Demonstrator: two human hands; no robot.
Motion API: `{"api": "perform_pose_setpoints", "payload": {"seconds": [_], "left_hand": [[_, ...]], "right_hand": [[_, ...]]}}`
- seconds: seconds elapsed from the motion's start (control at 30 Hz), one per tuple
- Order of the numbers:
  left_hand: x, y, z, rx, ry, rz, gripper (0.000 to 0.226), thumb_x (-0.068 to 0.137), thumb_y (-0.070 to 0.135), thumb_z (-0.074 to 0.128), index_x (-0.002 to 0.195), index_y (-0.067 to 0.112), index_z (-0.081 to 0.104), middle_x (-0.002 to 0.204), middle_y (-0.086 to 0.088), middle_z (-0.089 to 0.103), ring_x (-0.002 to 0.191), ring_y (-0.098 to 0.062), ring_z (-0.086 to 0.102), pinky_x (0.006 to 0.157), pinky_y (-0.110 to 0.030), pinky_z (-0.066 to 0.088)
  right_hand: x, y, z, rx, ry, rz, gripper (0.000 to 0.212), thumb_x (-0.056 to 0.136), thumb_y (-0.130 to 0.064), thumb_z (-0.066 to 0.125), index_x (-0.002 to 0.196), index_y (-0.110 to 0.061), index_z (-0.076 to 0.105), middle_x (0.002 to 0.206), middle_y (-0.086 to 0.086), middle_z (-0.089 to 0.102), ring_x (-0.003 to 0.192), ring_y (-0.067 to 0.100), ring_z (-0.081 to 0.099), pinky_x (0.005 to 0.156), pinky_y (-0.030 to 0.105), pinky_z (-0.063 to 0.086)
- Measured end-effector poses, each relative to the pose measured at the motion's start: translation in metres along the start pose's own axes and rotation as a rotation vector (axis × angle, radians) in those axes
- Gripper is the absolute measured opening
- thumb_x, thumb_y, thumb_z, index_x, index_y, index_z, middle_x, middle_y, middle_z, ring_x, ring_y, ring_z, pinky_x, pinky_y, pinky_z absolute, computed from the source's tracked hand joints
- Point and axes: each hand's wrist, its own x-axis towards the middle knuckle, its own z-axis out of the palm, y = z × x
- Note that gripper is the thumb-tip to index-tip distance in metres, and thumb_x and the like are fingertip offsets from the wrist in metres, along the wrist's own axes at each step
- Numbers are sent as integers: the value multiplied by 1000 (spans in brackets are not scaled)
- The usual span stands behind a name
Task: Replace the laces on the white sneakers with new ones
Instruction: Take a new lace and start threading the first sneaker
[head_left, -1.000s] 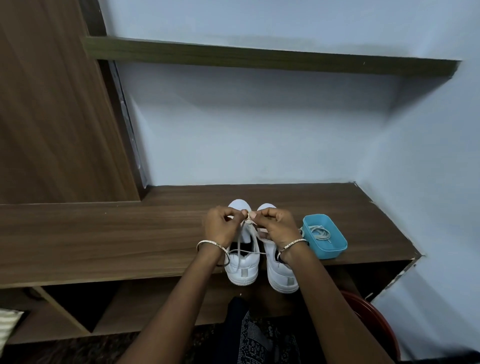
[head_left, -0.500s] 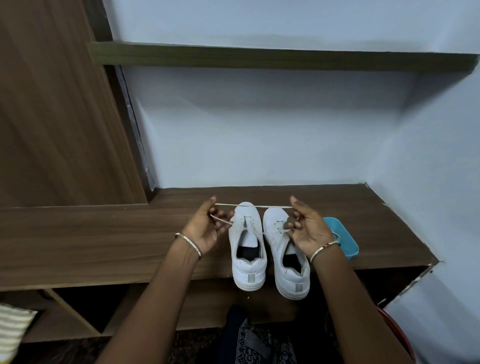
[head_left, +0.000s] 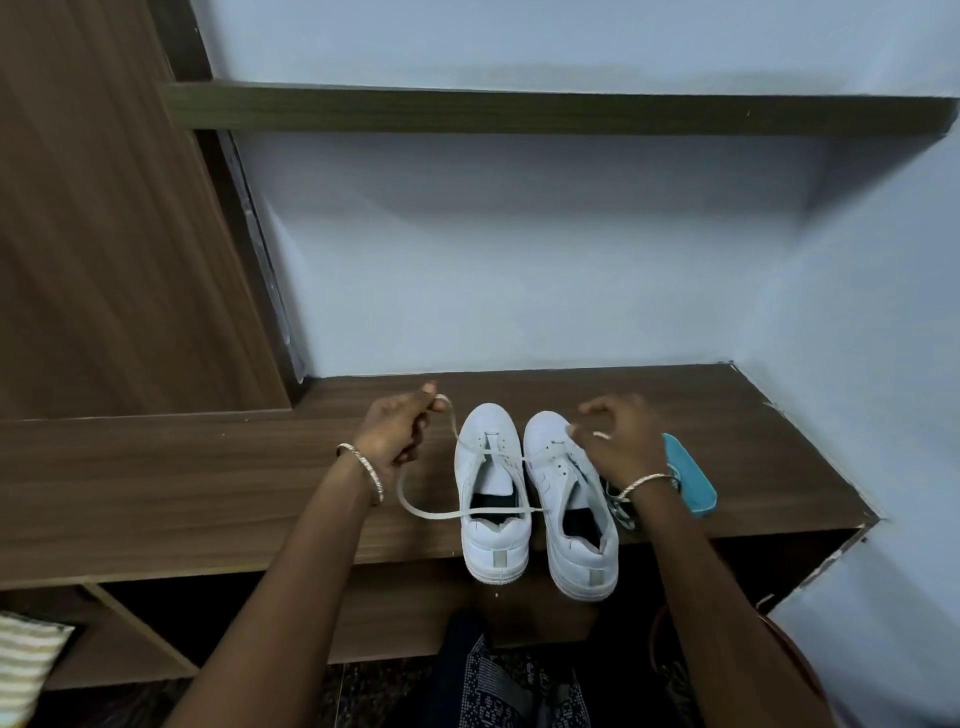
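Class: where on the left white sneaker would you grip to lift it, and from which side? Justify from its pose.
Probably the heel of the left sneaker, from the near side: it juts past the shelf edge toward the person, collar open for a thumb. Mind the lace across the opening.

sneakers (head_left: 491, 499): matt white leather-look | lace (head_left: 431, 512): cloth | shelf (head_left: 156, 499): wood-grain | tray (head_left: 693, 478): plastic

White low-top left sneaker (head_left: 488, 423) and right sneaker (head_left: 545, 441) side by side, upright, toes at twelve o'clock, heels overhanging wooden ledge (head_left: 208, 493) at six, white lace (head_left: 431, 513) across both, slack loop toward nine.
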Motion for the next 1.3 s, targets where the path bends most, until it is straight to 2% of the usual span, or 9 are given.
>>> {"api": "perform_pose_setpoints", "payload": {"seconds": [0.07, 0.23, 0.43, 0.57, 0.7, 0.83, 1.0, 1.17, 1.3], "left_hand": [[-4, 5, 19, -19, -119, 26, 31, 100, 32, 55, 83, 10, 69, 51, 6, 37, 36, -3, 23, 35, -16, 15], [-3, 18, 49, -150, -174, 24, 29, 100, 29, 55, 88, 7, 70, 54, 6, 39, 44, -4, 27, 39, -15, 22], [12, 21, 50, -266, -137, -30, 28, 100, 28, 56, 90, 6, 70, 56, 5, 39, 43, -4, 30, 36, -16, 25], [25, 10, 37, -309, 1, -75, 30, 103, 25, 51, 87, 5, 67, 53, 5, 39, 39, -4, 30, 35, -16, 22], [25, 1, 42, -409, -33, -149, 29, 105, 24, 46, 89, 7, 64, 49, 6, 40, 37, -3, 30, 34, -16, 23], [25, 3, 52, -518, -69, -185, 28, 105, 23, 46, 90, 6, 64, 49, 6, 42, 36, -3, 31, 33, -15, 23], [33, 7, 42, -576, -32, -185, 30, 105, 24, 45, 91, 6, 64, 47, 6, 41, 34, -3, 32, 33, -15, 24], [39, 3, 38, -704, -20, -205, 29, 105, 24, 44, 91, 6, 61, 44, 6, 41, 32, -4, 32, 32, -15, 24], [36, 0, 44, -678, -17, -198, 29, 106, 24, 43, 90, 7, 61, 45, 6, 40, 32, -3, 32, 31, -15, 23]], "right_hand": [[-6, -30, 8, 52, -34, -138, 14, 76, -33, 82, 86, -26, 74, 97, -6, 65, 89, 8, 57, 82, 22, 43], [-29, -70, 28, 159, -655, -178, 31, 79, -43, 81, 95, -17, 76, 85, -9, 72, 73, -6, 62, 68, 8, 43], [-45, -56, 50, 455, -746, -132, 22, 97, -22, 63, 94, -1, 69, 93, 12, 75, 91, 22, 72, 91, 40, 57], [-38, -50, 32, 807, -741, 161, 14, 103, -12, 50, 100, -1, 58, 102, 23, 72, 96, 31, 71, 88, 33, 58], [-36, -52, 46, 656, -685, 79, 32, 94, -17, 68, 124, -12, 58, 113, 5, 66, 101, 11, 66, 89, 23, 55], [-48, -59, 72, 668, -700, 85, 48, 89, -22, 73, 131, -9, 56, 122, 11, 68, 115, 22, 64, 104, 39, 50], [-52, -52, 63, 847, -772, 177, 16, 99, -8, 57, 105, 4, 66, 69, 5, 65, 76, 25, 64, 78, 32, 55], [-47, -56, 55, 992, -811, 287, 9, 100, -18, 58, 102, -9, 61, 99, 15, 63, 93, 23, 64, 94, 43, 54], [-57, -70, 61, 1078, -909, 349, 11, 100, -22, 58, 103, -14, 50, 82, 12, 70, 68, 26, 66, 69, 40, 56]]}}
